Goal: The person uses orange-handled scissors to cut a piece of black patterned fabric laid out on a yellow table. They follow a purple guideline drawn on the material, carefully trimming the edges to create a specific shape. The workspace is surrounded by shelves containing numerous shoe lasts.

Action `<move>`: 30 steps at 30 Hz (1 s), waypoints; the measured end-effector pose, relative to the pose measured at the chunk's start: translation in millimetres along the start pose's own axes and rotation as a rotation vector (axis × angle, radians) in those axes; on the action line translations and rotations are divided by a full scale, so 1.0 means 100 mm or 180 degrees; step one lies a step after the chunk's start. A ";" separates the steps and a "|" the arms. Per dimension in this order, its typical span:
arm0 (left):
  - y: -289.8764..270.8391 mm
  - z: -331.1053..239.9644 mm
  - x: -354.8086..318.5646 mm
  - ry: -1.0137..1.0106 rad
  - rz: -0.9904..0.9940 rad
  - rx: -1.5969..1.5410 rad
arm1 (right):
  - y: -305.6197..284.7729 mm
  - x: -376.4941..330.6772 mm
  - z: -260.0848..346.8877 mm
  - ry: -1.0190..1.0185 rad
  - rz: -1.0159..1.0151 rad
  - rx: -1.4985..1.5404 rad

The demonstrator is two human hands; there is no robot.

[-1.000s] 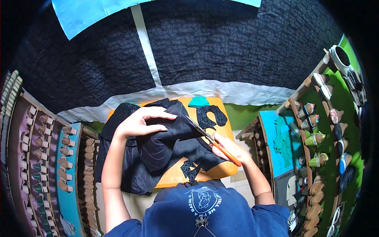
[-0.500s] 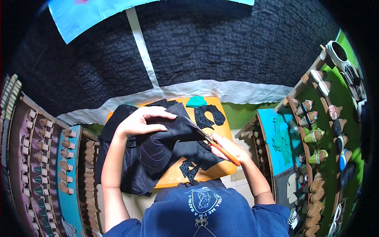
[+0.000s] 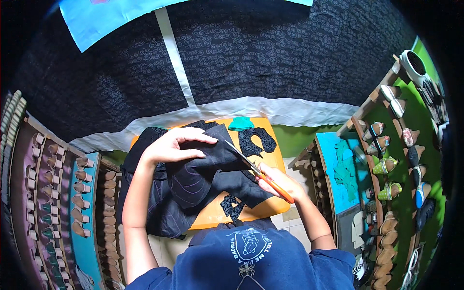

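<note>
My left hand [image 3: 176, 145] grips black fabric [image 3: 193, 176] between thumb and fingers, lifting its upper edge above the table. Purple curved lines are drawn on the cloth, and its lower part drapes over the table's left and front edges. My right hand [image 3: 278, 180] is closed round the orange handles of a pair of scissors [image 3: 275, 187]. The metal blades point up and left and lie at the raised cloth's right edge. Black patterned cut pieces [image 3: 257, 141] lie behind the scissors, and another lacy black scrap [image 3: 232, 208] rests near the table's front.
The yellow-orange table [image 3: 275, 162] bears a small green cloth stack [image 3: 240, 123] at its far edge. Shelves of wooden shoe lasts [image 3: 82, 188] stand at the left. On the right, a blue board [image 3: 333, 159] carries green scraps beside a rack of shoes [image 3: 384, 166].
Both hands stay nearly in place. The scissors' blades look slightly wider apart, and the held cloth has shifted a little.
</note>
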State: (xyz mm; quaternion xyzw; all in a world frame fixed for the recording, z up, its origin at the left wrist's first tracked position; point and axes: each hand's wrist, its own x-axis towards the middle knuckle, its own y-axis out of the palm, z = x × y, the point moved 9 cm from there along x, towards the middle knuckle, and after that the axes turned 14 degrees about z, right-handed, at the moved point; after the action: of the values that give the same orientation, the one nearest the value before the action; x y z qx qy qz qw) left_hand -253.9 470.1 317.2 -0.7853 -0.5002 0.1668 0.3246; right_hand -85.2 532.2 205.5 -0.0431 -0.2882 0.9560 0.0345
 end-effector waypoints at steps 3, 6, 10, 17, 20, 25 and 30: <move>-0.01 -0.02 -0.01 0.0030 -0.0023 0.0061 | 0.07 -0.01 -0.09 0.0420 0.0285 0.0158; -0.01 -0.02 -0.02 0.0049 -0.0047 0.0057 | 0.07 -0.03 -0.05 0.0379 0.0207 0.0228; -0.02 -0.07 -0.03 0.0114 -0.0035 0.0022 | 0.03 -0.02 0.13 -0.0115 -0.0177 0.0086; -0.02 -0.13 -0.08 0.0176 -0.0070 0.0123 | 0.08 -0.04 0.23 -0.0057 -0.0275 0.0230; -0.02 -0.12 -0.08 0.0178 -0.0040 0.0072 | 0.10 -0.05 0.23 -0.0115 -0.0325 0.0182; -0.02 -0.16 -0.08 0.0158 0.0012 0.0197 | 0.11 -0.06 0.21 -0.0014 -0.0339 0.0233; -0.03 -0.19 -0.07 0.0261 0.0010 0.0212 | 0.09 -0.08 0.28 -0.0178 -0.0467 0.0255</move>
State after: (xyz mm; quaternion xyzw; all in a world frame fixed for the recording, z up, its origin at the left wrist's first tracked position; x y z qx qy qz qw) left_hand -248.2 458.1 332.3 -0.7810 -0.4793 0.1516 0.3706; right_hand -80.6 508.6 223.6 0.0062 -0.2529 0.9625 0.0980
